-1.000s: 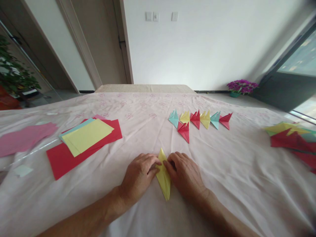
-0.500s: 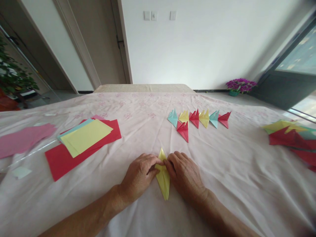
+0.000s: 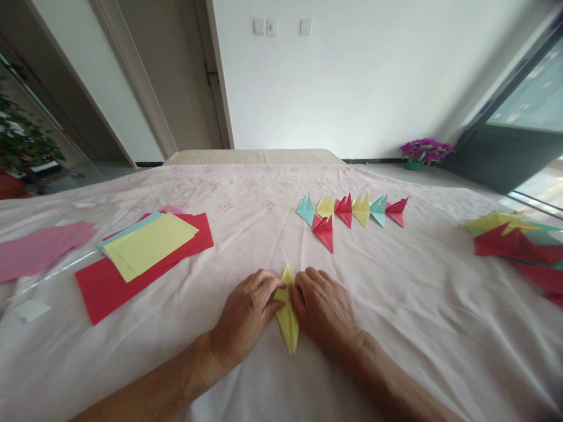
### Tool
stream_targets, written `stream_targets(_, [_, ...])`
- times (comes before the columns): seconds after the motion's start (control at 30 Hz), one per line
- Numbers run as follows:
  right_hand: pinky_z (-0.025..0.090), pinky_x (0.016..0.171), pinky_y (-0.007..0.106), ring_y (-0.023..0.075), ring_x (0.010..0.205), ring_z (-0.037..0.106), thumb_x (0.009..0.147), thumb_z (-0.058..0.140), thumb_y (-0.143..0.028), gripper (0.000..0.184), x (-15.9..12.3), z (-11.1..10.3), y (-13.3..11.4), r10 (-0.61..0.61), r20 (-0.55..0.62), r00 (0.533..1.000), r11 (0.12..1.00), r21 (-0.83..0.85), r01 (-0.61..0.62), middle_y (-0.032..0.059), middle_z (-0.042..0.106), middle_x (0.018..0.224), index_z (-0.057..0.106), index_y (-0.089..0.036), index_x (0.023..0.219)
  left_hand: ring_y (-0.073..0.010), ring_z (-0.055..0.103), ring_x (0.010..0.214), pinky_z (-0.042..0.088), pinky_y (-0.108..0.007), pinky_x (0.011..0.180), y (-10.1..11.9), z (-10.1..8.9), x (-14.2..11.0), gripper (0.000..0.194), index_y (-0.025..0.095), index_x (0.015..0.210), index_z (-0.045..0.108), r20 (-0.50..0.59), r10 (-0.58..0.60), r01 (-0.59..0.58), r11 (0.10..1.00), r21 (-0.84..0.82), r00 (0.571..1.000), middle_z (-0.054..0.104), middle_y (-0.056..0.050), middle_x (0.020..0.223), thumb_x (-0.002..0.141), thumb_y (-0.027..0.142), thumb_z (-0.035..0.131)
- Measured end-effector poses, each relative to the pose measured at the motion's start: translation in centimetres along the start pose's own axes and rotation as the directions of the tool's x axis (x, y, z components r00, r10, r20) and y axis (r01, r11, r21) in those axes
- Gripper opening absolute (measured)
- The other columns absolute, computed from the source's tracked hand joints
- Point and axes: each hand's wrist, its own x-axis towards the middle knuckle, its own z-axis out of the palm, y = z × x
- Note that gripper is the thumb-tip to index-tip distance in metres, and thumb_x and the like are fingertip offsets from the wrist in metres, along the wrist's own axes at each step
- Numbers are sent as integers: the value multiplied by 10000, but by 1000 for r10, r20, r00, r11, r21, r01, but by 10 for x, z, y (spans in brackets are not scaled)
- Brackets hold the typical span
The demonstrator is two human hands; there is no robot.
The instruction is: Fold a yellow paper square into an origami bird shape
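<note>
A narrow, diamond-shaped piece of folded yellow origami paper [image 3: 288, 325] lies on the pale pink tablecloth, its points facing toward and away from me. My left hand [image 3: 248, 308] grips its left edge, thumb and fingers closed around the middle. From the other side my right hand [image 3: 325, 305] presses on it with curled fingers, partly covering the right edge. Beyond my hands stands a row of small folded paper pieces in red, yellow and light blue, with one red folded piece [image 3: 324, 233] nearer to me.
To the left lies a stack of yellow sheets [image 3: 152, 246] over red sheets [image 3: 97, 290]. Pink sheets [image 3: 44, 249] and a pale scrap [image 3: 31, 309] are farther left. More folded red paper [image 3: 510, 243] is heaped at the right edge of the tablecloth [image 3: 197, 381].
My fingers have shifted slightly on the yellow paper, and the fingertips are a little farther apart. The whole view has moved slightly; the other papers stay in place.
</note>
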Motion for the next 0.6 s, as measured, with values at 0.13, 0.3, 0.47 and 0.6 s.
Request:
stream_targets(0.13, [274, 594, 309, 185, 728, 545, 917, 483, -272, 192, 0, 1, 0, -1, -3, 1000, 1000, -19, 1, 23, 588, 760, 524, -219, 738, -195, 596, 994, 518, -358, 884, 1, 1, -2, 288, 223, 1041, 616, -38, 30, -27, 998, 59, 999, 610, -29, 1068, 798, 75, 660])
stream_targets(0.3, [270, 594, 309, 188, 731, 533, 917, 477, -273, 175, 0, 2, 2, -8, -17, 1000, 1000, -22, 8, 24, 580, 777, 508, -221, 753, -213, 614, 998, 536, -379, 888, 2, 3, -6, 293, 199, 1089, 633, -51, 149, -139, 978, 153, 988, 658, -54, 1081, 828, 68, 630])
stream_targets(0.47, [276, 601, 306, 195, 745, 526, 912, 487, -272, 153, 0, 1, 1, -1, -22, 1000, 1000, -16, 0, 31, 572, 795, 491, -220, 768, -228, 638, 1031, 548, -397, 908, 3, 4, -10, 297, 168, 1140, 624, -32, 236, -224, 950, 220, 971, 690, -88, 1109, 855, 88, 602])
stream_targets(0.6, [287, 611, 304, 199, 762, 531, 905, 506, -265, 110, -1, 0, -1, 43, -12, 999, 999, 5, -43, 33, 576, 829, 488, -220, 806, -256, 610, 1132, 515, -415, 980, 7, 5, -15, 348, 113, 1217, 575, 8, 284, -275, 920, 278, 959, 658, -144, 1206, 872, 153, 598])
